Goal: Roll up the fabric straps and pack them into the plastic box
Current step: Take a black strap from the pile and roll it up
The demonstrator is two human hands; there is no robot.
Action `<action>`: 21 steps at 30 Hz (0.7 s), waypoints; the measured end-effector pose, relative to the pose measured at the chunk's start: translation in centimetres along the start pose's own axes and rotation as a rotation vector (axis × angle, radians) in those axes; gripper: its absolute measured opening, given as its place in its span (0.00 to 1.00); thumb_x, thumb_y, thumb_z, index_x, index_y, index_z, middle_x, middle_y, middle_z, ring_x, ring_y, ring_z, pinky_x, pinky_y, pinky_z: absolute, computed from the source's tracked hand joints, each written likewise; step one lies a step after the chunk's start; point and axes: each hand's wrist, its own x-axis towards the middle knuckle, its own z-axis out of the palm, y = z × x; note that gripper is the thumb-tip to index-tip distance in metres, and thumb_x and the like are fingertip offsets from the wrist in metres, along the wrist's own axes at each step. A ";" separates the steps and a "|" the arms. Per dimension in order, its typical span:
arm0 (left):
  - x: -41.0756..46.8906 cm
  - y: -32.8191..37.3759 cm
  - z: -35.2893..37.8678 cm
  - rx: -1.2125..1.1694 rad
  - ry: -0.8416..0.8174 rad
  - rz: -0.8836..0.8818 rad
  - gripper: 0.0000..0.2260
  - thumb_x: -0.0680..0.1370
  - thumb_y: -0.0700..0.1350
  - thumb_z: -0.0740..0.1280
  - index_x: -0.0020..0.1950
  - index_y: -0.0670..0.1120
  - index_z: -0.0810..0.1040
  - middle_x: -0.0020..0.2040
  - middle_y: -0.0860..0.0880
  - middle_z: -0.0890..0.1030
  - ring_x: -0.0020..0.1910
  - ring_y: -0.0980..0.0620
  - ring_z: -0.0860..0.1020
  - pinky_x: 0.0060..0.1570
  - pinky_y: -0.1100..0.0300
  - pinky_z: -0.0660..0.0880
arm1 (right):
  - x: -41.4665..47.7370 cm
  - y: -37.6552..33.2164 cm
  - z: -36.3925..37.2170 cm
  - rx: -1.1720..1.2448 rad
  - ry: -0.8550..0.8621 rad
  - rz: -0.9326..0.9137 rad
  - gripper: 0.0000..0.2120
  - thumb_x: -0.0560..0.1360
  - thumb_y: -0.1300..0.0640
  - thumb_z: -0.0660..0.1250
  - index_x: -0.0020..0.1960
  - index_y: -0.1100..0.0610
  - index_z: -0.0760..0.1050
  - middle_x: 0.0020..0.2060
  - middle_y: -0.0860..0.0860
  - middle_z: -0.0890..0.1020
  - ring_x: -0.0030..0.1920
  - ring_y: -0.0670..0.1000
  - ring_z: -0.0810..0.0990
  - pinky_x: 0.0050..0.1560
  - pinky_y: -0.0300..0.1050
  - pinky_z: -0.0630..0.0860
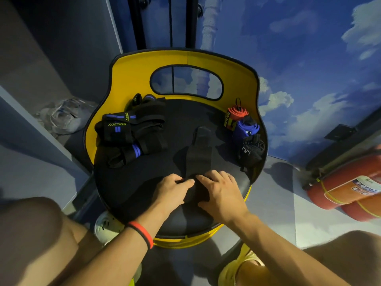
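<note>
From the head view, a black strap lies flat down the middle of the chair's round black seat. Its near end is bunched under both hands. The left hand and right hand sit side by side at the seat's near middle, fingers curled onto that end. A loose pile of black-and-blue XUEYING straps lies at the seat's left. At its right edge stand a rolled red strap, a rolled blue strap and a rolled black strap.

yellow chair, red extinguishers; cloud-painted wall
</note>
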 end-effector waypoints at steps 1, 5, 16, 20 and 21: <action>-0.1 0.0 -0.2 -0.021 -0.007 -0.008 0.17 0.77 0.52 0.74 0.62 0.47 0.77 0.57 0.47 0.78 0.51 0.49 0.80 0.49 0.48 0.85 | 0.3 0.4 -0.3 0.018 -0.036 -0.029 0.37 0.73 0.41 0.71 0.79 0.45 0.63 0.70 0.47 0.71 0.69 0.53 0.69 0.77 0.49 0.53; -0.5 0.0 -1.2 0.010 -0.047 -0.016 0.15 0.78 0.52 0.73 0.61 0.48 0.80 0.57 0.50 0.78 0.50 0.52 0.79 0.46 0.51 0.85 | 0.6 1.4 -1.0 0.232 -0.127 -0.085 0.34 0.71 0.40 0.74 0.73 0.44 0.67 0.66 0.44 0.77 0.69 0.47 0.72 0.79 0.52 0.48; 0.5 0.0 -3.0 0.029 -0.215 -0.146 0.28 0.73 0.58 0.77 0.62 0.38 0.80 0.57 0.41 0.82 0.47 0.47 0.86 0.50 0.52 0.84 | 1.2 2.6 0.0 0.533 -0.113 0.044 0.29 0.72 0.28 0.66 0.66 0.43 0.76 0.50 0.37 0.74 0.54 0.40 0.71 0.70 0.57 0.66; 0.9 0.0 -3.1 0.057 -0.222 -0.115 0.32 0.73 0.61 0.76 0.67 0.40 0.77 0.56 0.44 0.81 0.49 0.49 0.85 0.53 0.53 0.84 | 1.1 2.4 0.8 0.627 0.023 0.191 0.30 0.69 0.22 0.60 0.55 0.45 0.74 0.45 0.42 0.82 0.50 0.46 0.79 0.61 0.56 0.75; 0.9 0.0 -3.0 0.061 -0.202 -0.106 0.31 0.73 0.61 0.76 0.66 0.40 0.78 0.56 0.43 0.82 0.49 0.49 0.86 0.53 0.53 0.84 | 1.2 2.3 0.9 0.608 0.040 0.206 0.31 0.69 0.20 0.58 0.54 0.45 0.74 0.45 0.44 0.81 0.50 0.49 0.78 0.57 0.56 0.76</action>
